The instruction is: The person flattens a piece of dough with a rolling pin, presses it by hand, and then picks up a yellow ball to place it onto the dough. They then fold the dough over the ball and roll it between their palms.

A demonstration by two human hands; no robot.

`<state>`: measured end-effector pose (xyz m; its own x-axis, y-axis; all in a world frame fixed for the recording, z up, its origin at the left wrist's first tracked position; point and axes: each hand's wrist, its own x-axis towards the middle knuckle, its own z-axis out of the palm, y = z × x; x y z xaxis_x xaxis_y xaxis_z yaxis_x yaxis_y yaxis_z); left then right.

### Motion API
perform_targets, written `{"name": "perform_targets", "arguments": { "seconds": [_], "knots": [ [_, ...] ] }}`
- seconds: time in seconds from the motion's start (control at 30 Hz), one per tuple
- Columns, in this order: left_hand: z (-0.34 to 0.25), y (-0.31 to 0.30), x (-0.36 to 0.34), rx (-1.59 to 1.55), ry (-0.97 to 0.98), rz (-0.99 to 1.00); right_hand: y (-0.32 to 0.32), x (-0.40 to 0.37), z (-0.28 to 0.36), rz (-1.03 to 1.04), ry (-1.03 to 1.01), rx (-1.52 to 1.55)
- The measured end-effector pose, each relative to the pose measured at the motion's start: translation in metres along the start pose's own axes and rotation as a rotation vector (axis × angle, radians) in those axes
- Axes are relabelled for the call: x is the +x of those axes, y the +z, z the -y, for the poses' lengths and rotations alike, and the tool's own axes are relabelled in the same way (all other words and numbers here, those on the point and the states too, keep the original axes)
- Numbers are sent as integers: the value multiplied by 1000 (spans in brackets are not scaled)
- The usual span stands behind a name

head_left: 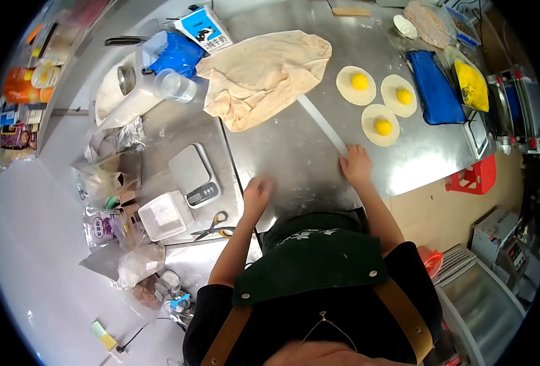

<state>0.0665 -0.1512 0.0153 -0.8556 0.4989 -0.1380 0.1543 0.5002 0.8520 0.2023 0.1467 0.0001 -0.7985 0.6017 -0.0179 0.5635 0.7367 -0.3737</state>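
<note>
Dough discs (377, 100) beyond right hand (356, 165); scale (194, 174) left of left hand (256, 194).

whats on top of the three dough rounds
A yellow ball sits centred on each dough round. The dough beneath each ball is covered.

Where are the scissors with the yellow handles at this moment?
In the head view, the yellow-handled metal scissors lie on the left side, between the white square plastic container and the left hand, below the grey digital scale.
</note>
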Motion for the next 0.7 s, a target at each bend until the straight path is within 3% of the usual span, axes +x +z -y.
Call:
{"name": "perform_targets", "arguments": {
  "seconds": [0.27, 0.4, 0.57, 0.7],
  "knots": [
    [40, -4, 23, -11, -69, -48, 11, -11, 15, 37, 130, 200],
    [25, 3, 57, 38, -78, -107, 13, 42, 18, 47, 199, 292],
    [-19, -12, 131, 277, 99, -241, 20, 116, 25, -38, 180, 181],
    [-8, -20, 179, 568, 218, -254, 16, 146, 37, -15, 157, 59]
  ]
}}
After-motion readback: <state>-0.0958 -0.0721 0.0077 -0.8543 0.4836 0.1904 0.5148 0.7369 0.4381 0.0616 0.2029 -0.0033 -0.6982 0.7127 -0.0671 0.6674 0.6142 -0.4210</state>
